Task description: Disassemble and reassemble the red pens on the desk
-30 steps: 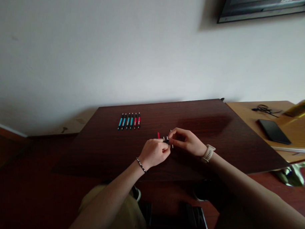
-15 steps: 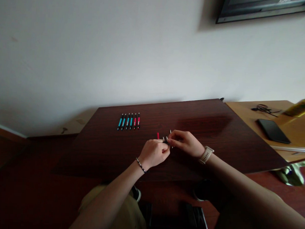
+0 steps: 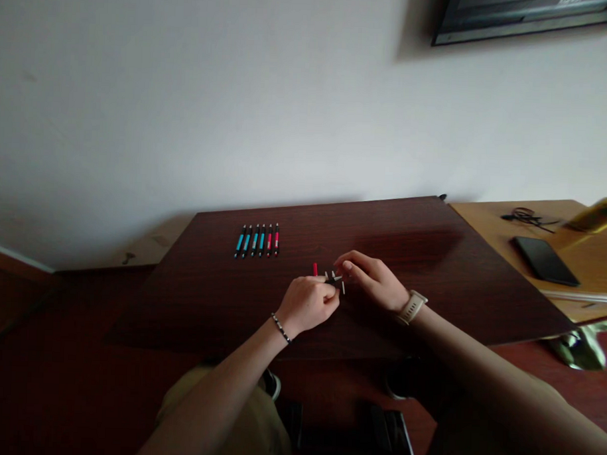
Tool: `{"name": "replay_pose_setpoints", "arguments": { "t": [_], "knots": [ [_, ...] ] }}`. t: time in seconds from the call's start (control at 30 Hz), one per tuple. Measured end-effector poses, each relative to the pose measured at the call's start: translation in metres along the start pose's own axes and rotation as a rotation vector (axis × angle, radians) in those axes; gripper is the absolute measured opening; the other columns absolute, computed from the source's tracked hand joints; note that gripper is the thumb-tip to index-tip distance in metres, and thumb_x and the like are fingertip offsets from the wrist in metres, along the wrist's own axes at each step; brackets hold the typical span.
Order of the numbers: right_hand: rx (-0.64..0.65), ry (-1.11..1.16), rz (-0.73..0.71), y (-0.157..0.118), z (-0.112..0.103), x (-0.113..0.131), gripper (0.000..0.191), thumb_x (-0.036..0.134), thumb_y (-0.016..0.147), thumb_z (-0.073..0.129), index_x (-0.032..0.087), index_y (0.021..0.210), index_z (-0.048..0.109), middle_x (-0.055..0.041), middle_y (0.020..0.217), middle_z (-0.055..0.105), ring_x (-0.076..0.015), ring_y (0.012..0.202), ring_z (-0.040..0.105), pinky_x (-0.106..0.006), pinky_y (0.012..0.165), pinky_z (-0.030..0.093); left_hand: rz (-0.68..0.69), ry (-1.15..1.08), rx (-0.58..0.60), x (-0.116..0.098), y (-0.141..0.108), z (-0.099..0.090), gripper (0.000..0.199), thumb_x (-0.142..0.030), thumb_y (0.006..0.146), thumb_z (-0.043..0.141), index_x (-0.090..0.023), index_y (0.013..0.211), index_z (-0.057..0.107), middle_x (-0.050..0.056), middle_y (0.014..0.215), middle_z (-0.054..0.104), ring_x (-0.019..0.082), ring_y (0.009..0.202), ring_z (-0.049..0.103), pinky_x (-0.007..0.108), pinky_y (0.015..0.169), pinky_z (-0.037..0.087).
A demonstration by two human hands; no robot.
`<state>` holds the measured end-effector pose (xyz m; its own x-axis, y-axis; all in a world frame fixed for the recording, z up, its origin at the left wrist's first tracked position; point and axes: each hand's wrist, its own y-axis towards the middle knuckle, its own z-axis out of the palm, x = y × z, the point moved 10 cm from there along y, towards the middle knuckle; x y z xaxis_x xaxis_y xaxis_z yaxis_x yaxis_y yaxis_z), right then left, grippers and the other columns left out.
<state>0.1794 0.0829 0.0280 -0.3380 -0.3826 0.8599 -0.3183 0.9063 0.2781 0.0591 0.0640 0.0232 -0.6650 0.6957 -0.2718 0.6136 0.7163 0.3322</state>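
Head view: we see the left hand [image 3: 308,304] low over the dark table [image 3: 393,224], thumb and forefinger pinching a black piece [image 3: 333,281] whose pale tip points toward the right hand [image 3: 376,284]. The right fingers are loosely curled just beside that tip; we cannot tell whether they pinch anything small. Near the left knuckles we find a red piece [image 3: 314,269], with small white bits close to the held piece.

Farther left, we see six pens [image 3: 254,240] lying side by side, four blue and two red. We note a bracelet [image 3: 281,327] on the left wrist and a pale watch [image 3: 413,307] on the right. On the lighter table [image 3: 483,210] at right we see a phone [image 3: 544,260] and a black cable [image 3: 527,217].
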Motion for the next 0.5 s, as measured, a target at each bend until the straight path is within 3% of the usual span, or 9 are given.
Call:
{"name": "replay_pose_setpoints", "arguments": {
  "t": [0.13, 0.5],
  "knots": [
    [0.004, 0.181, -0.022, -0.0004, -0.0006, 0.0054, 0.038, 0.053, 0.106, 0.053, 0.022, 0.125, 0.065, -0.0073, 0.11, 0.076, -0.0237, 0.103, 0.071, -0.037, 0.093, 0.054, 0.002, 0.002, -0.011, -0.0005, 0.0001, -0.0007, 0.04, -0.023, 0.093, 0.064, -0.018, 0.054, 0.062, 0.001, 0.063, 0.062, 0.013, 0.055, 0.049, 0.032, 0.058, 0.025],
    [0.041, 0.125, -0.033, 0.0003, 0.0041, 0.0078, 0.032, 0.05, 0.103, 0.059, 0.024, 0.117, 0.071, -0.0067, 0.112, 0.076, -0.0244, 0.103, 0.072, -0.038, 0.093, 0.055, 0.001, 0.014, -0.02, 0.0014, 0.0001, 0.0002, 0.04, -0.024, 0.094, 0.064, -0.018, 0.054, 0.062, 0.002, 0.064, 0.064, 0.013, 0.057, 0.053, 0.032, 0.058, 0.027]
  ]
}}
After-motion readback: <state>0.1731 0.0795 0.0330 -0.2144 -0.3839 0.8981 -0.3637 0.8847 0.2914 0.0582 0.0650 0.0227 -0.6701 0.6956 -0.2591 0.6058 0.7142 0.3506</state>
